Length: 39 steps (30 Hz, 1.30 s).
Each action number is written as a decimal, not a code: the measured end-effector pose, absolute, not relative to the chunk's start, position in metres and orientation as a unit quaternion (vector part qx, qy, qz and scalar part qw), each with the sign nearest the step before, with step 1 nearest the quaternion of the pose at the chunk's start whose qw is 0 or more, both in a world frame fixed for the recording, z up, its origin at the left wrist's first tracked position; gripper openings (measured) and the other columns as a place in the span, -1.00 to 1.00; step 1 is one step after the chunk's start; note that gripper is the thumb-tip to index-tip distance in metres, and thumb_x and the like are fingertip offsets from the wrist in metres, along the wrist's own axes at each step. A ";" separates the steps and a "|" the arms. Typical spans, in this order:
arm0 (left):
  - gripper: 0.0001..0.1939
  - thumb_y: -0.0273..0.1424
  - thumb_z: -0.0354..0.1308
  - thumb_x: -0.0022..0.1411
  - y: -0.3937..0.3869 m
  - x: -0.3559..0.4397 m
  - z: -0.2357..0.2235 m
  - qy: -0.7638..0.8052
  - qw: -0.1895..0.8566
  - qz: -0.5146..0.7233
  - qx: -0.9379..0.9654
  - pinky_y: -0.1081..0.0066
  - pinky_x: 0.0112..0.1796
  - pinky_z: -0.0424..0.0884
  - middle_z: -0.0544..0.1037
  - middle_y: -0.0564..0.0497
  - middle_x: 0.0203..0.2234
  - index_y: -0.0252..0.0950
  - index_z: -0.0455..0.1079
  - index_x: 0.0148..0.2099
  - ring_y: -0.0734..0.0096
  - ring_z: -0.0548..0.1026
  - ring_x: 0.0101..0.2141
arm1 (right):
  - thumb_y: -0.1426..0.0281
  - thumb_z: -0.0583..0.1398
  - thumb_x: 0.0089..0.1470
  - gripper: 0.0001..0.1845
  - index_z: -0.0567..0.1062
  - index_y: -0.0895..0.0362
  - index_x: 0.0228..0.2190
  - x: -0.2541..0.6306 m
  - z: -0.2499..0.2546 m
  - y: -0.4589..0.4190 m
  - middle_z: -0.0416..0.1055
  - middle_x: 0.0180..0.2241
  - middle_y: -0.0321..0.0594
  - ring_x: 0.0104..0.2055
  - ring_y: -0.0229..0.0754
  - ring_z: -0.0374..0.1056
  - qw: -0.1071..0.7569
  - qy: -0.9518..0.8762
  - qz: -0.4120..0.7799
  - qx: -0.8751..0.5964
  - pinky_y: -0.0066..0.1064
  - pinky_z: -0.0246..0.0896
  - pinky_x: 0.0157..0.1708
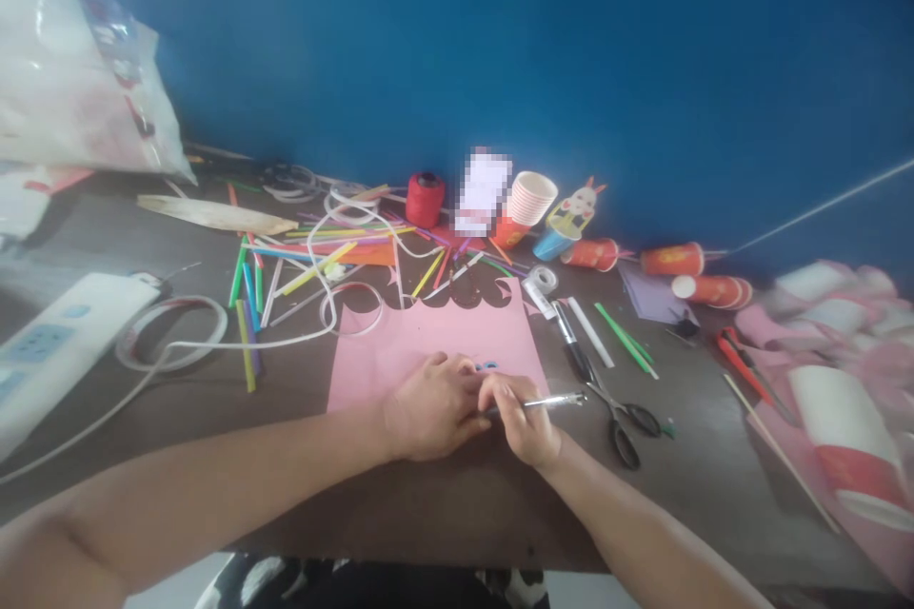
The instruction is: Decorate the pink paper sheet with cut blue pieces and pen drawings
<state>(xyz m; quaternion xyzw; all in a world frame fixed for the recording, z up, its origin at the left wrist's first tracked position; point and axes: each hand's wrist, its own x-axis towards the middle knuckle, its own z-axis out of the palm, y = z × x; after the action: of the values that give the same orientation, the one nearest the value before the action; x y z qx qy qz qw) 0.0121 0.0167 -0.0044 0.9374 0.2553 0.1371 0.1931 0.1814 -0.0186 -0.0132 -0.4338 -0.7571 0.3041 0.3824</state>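
Observation:
A sheet of pink paper [428,343] with a scalloped far edge lies on the dark table. My left hand [435,407] rests palm down on its near part, fingers laid flat and partly hidden by one another. Close beside it, my right hand [525,419] is closed around a silvery pen [557,400], whose tip end is hidden between the hands. Just beyond the fingertips a small blue shape [486,365] shows on the paper; its kind is too small to tell. Scissors [621,423] with black handles lie to the right of my right hand.
A marker [571,343], tape roll [543,280] and green straws [625,338] lie to the right. Behind stand red thread [426,202], stacked paper cups [532,200] and a lit phone [483,195]. A white power strip [64,343] and cable occupy the left; a red cutter [753,371] lies far right.

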 end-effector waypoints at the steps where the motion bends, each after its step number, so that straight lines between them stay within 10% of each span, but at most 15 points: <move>1: -0.79 -0.21 0.02 0.23 0.017 0.012 -0.005 0.258 0.191 0.135 0.937 0.27 -0.20 0.19 0.44 0.06 -0.19 -0.21 0.32 -0.18 0.27 0.30 -0.13 | 0.39 -0.14 0.23 -0.60 0.33 0.14 -0.56 0.181 -0.014 -0.019 0.27 -0.59 -0.30 -0.50 -0.29 0.22 0.383 -0.758 0.300 -0.434 -0.45 0.10 -0.42; 11: -0.62 -0.09 -0.01 0.20 0.016 0.013 -0.007 0.259 0.141 0.093 0.951 0.21 -0.15 0.22 0.44 -0.06 -0.18 -0.21 0.37 -0.08 0.19 0.30 -0.11 | 0.18 -0.04 0.19 -0.57 0.44 0.16 -0.51 0.185 0.005 -0.018 0.24 -0.66 -0.35 -0.62 -0.34 0.18 0.319 -0.686 0.446 -0.478 -0.49 0.07 -0.57; 22: -0.44 -0.05 0.01 0.17 0.014 0.016 -0.001 0.223 0.094 0.071 0.968 0.12 -0.05 0.18 0.25 -0.02 0.13 -0.12 0.14 0.18 0.11 0.18 0.05 | 0.23 0.22 -0.04 -0.69 0.40 0.19 -0.30 0.265 0.008 -0.084 0.43 -0.46 -0.21 -0.40 -0.19 0.37 0.487 -0.418 0.417 -0.644 -0.31 0.27 -0.33; 33: -0.43 -0.08 -0.02 0.20 0.016 0.013 -0.005 0.216 0.111 0.078 0.967 0.09 0.03 0.14 0.20 -0.01 0.16 -0.17 0.10 0.20 0.11 0.11 0.10 | 0.28 -0.02 0.11 -0.70 0.36 0.16 -0.20 0.318 0.015 -0.050 0.47 -0.30 -0.02 -0.30 -0.01 0.42 0.055 -0.469 0.071 -0.878 -0.29 0.18 -0.35; 39: -0.43 -0.10 -0.01 0.20 0.015 0.013 -0.001 0.208 0.107 0.068 0.970 0.05 -0.01 0.16 0.20 -0.05 0.16 -0.18 0.08 0.21 0.09 0.15 0.08 | 0.28 0.03 0.09 -0.68 0.39 0.20 -0.19 0.316 0.014 -0.024 0.46 -0.36 0.01 -0.30 0.03 0.41 0.020 -0.486 0.047 -0.872 -0.25 0.18 -0.34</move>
<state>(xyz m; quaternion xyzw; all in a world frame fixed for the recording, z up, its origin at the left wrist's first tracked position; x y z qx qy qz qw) 0.0127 0.0151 -0.0012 0.9699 0.2082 0.0676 0.1068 0.3159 -0.0235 0.0139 -0.8722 -0.4864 0.0474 0.0200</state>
